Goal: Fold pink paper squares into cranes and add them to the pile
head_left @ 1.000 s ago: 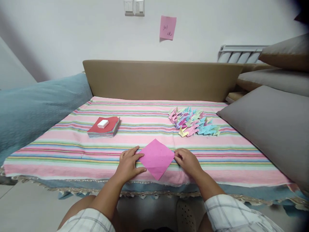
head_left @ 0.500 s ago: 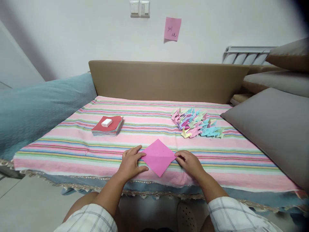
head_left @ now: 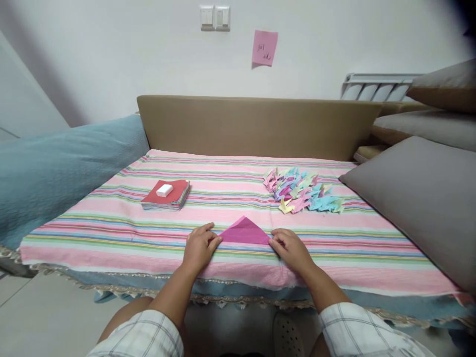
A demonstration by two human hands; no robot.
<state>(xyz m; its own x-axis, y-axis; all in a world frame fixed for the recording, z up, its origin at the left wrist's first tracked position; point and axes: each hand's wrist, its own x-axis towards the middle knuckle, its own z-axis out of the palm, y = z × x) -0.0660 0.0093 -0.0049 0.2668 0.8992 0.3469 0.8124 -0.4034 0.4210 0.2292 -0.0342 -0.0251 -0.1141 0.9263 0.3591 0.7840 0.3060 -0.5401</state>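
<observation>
Pinched at its two side corners, a magenta paper (head_left: pixel 245 235) is held between the left hand (head_left: pixel 198 249), thumb and fingertips together at one end, and the right hand (head_left: pixel 292 249), its fingertips closed on the other. It lies on the striped cloth (head_left: pixel 230 201) at the near side, doubled into a triangle with its long edge toward the person and its point away. One fold is therefore in place, though a lighter sliver along the left slope suggests the layers are not quite flush, and whether the crease is pressed sharp cannot be told. Compared with the cluster of folded paper figures (head_left: pixel 297 192) beyond the right hand, this piece seems at an early stage, with most of its shaping still undone. A paper stack (head_left: pixel 179 188) beyond the left hand, topped by a small white block (head_left: pixel 164 190), appears to be unfolded supply.
</observation>
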